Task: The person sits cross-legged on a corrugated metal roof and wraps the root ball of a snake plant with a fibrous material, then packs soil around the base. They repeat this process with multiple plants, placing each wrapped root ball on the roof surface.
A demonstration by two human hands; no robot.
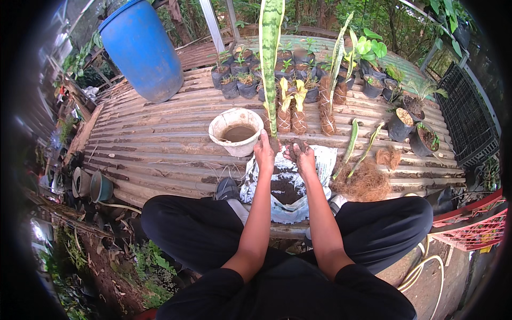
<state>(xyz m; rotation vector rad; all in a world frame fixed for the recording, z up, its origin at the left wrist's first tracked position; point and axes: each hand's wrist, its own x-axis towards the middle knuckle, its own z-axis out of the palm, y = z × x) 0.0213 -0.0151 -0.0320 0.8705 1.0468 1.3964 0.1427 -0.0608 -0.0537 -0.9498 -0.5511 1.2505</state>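
Note:
My left hand (265, 150) is closed on the base of a tall snake plant leaf (271, 60), which stands upright with dark soil around its lower end. Close to its right, my right hand (300, 154) has soil-covered fingers, curled, with dark soil at them; how much they hold cannot be told. Below both hands lies an opened white plastic sack (326, 160) with dark soil (287, 190) on it. A white bucket (236, 150) of murky water stands to the left. Two snake plant leaves (352, 140) (366, 154) rest at the right beside loose coconut fiber (366, 184).
Fiber-wrapped, string-tied cuttings (299, 120) stand beyond the sack on the corrugated sheet (160, 132). Farther back are black bags of seedlings (247, 88). A blue barrel (144, 52) stands back left, a black crate (470, 116) at right, a red crate (472, 224) nearer.

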